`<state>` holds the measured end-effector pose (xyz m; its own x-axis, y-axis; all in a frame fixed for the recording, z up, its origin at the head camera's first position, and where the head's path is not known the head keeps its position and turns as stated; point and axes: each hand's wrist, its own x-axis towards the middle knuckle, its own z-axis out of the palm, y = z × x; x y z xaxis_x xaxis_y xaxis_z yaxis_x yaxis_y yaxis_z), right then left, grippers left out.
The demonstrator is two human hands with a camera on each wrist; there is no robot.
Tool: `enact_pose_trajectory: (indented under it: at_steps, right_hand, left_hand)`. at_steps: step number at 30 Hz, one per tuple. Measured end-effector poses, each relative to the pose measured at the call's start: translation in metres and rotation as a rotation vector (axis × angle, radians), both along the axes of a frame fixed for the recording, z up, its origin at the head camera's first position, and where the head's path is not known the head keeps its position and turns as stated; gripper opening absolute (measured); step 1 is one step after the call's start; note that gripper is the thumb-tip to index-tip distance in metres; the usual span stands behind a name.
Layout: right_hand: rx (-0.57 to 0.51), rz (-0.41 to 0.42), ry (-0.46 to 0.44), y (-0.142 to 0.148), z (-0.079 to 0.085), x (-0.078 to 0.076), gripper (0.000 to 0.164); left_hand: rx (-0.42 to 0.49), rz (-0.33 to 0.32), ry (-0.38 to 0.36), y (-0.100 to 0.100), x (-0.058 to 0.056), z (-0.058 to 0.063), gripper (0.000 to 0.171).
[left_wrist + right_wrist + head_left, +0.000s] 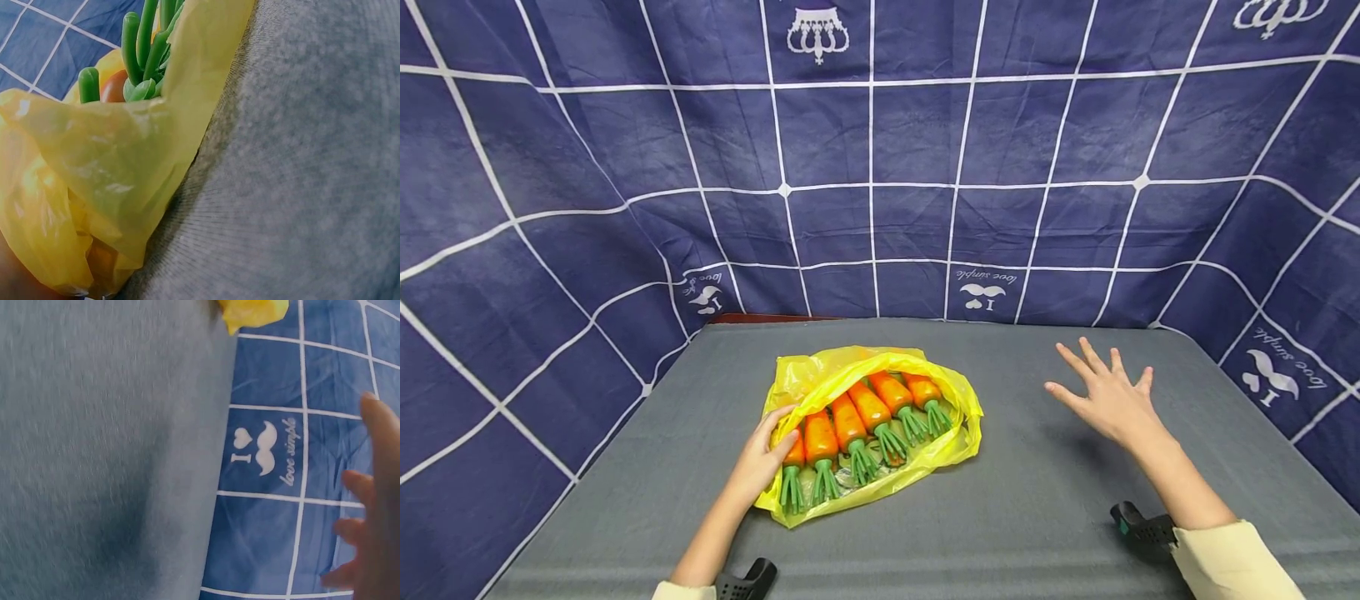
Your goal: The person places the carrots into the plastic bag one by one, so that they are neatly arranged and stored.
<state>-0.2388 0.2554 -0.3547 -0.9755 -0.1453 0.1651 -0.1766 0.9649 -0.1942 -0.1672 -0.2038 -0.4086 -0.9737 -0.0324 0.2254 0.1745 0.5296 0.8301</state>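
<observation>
A yellow plastic bag point(968, 402) lies on the grey table with its mouth facing the near side. Inside it, several orange carrots point(848, 422) are lined up in a slanting row, their green stems point(825, 482) pointing out toward me. My left hand point(758, 458) grips the bag's left edge, thumb on the opening side next to the leftmost carrot. In the left wrist view the bag's side point(119, 156) covers most of that hand, with green stems point(145, 47) showing above. My right hand point(1116, 402) hovers over the table's right side, fingers spread, holding nothing.
The grey tabletop point(1015, 500) runs back to a blue curtain point(917, 225) with white grid lines, which also rises along the left and right sides. A strip of reddish-brown edge point(767, 318) shows at the back left. Black wrist straps point(1142, 525) sit on both arms.
</observation>
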Motion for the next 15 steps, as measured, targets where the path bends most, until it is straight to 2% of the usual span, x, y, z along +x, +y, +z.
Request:
enact_pose_trajectory:
  at_steps: [3,7,10,15]
  right_hand:
    - [0.064,-0.009,-0.056,0.002,0.0,-0.002,0.079]
    - [0.081,-0.018,-0.097,0.003,-0.001,-0.002,0.083]
    - [0.066,-0.022,-0.112,0.003,-0.002,-0.003,0.085]
    - [0.044,-0.033,-0.119,0.002,-0.003,-0.004,0.087]
  left_hand:
    - [-0.008,0.0,0.002,-0.007,-0.006,-0.012,0.04]
    - [-0.025,-0.004,-0.001,-0.014,-0.014,-0.026,0.042]
    - [-0.025,-0.007,0.003,-0.017,-0.017,-0.028,0.043]
    - [0.018,-0.017,0.054,-0.017,-0.018,-0.022,0.043]
